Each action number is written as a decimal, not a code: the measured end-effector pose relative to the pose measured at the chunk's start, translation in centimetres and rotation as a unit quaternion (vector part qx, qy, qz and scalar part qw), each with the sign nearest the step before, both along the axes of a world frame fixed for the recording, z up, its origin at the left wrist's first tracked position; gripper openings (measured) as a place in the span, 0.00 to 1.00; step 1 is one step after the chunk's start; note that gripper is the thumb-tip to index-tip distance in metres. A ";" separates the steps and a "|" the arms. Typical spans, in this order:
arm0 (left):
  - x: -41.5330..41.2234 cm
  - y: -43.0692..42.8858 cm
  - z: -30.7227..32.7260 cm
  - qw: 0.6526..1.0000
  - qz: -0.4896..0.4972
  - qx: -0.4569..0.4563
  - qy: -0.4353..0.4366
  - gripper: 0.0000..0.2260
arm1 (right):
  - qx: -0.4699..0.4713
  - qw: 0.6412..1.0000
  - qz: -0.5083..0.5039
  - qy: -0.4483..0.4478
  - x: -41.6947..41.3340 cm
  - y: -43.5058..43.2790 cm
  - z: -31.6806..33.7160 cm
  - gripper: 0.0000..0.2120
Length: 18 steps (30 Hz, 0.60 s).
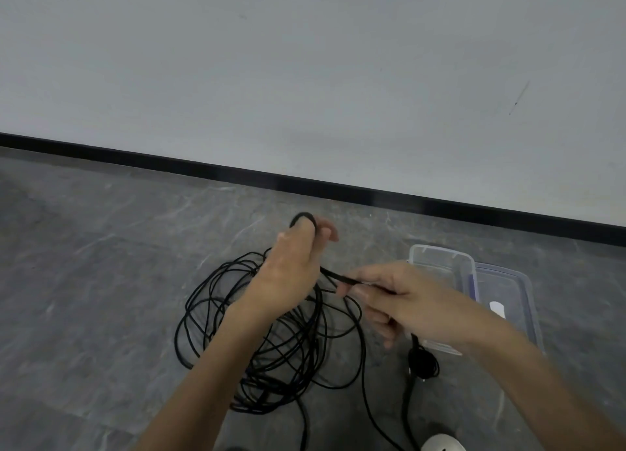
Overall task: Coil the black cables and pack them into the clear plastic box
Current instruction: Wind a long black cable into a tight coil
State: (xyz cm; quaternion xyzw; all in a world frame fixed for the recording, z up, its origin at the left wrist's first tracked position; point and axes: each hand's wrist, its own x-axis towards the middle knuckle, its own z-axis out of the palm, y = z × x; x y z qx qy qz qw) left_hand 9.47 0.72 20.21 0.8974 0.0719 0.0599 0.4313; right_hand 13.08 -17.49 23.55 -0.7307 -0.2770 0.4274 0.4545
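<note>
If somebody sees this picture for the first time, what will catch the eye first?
First, the black cable tangle, sprawled on the grey floor at centre. Above it the left hand grips a raised loop, while the right hand pinches a strand stretched between them. A clear box sits on the floor at the right.

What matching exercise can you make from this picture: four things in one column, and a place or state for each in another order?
Things: 1 left hand; 2 right hand; 3 clear plastic box; 4 cable tangle.
States: a open, on the floor at the right; b pinches a cable strand; c grips a cable loop; d loose on the floor under the arms.
Pairs: 1-c, 2-b, 3-a, 4-d.
</note>
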 end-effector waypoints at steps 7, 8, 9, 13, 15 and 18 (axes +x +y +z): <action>-0.7 -1.0 0.1 0.968 -0.131 -0.091 0.193 0.20 | 0.001 0.985 0.012 -0.171 1.2 -1.1 -0.4 0.12; -0.8 -1.1 0.3 0.964 -0.139 -0.110 0.198 0.22 | 0.008 0.981 0.006 -0.196 1.5 -1.3 -0.3 0.12; -0.9 -1.3 0.8 0.961 -0.147 -0.116 0.202 0.25 | 0.015 0.977 -0.005 -0.213 1.7 -1.4 -0.3 0.12; -1.1 -2.1 2.7 0.932 -0.198 -0.178 0.246 0.34 | 0.054 0.966 -0.072 -0.244 2.2 -1.6 -0.1 0.04; -1.2 -2.3 2.9 0.906 -0.223 -0.238 0.269 0.31 | 0.069 0.956 -0.106 -0.264 2.7 -1.7 -0.2 0.08; -1.1 -2.5 2.6 0.866 -0.235 -0.339 0.281 0.24 | 0.039 0.925 -0.090 -0.366 3.5 -2.2 -1.0 0.15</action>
